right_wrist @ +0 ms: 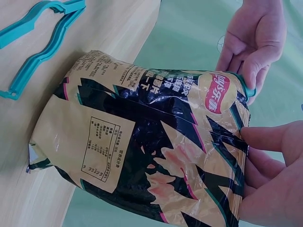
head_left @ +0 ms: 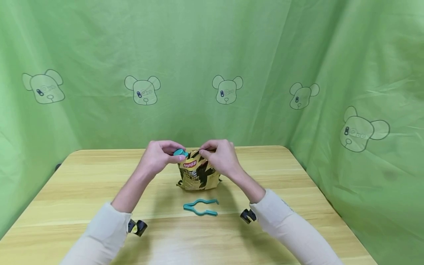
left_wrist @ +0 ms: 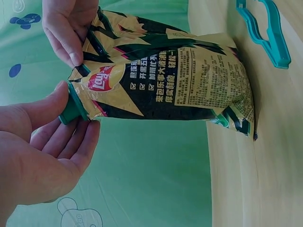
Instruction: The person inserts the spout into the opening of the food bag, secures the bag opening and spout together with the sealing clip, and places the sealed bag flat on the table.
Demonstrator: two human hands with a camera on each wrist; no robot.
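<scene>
Pale sleeves (head_left: 101, 232) cross the bottom edge. At centre, left hand (head_left: 159, 156) pinches a teal cap (head_left: 180, 151) at the Lay's bag (head_left: 196, 180)'s top corner; right hand (head_left: 223, 156) pinches its top edge. Below, a teal clip (head_left: 189, 207) lies on the desk (head_left: 265, 167).

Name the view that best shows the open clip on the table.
Head view: the open clip lies wholly in frame. The right wrist view shows it larger, but cut by the left edge; the left wrist view shows part, cut at the top.
</scene>
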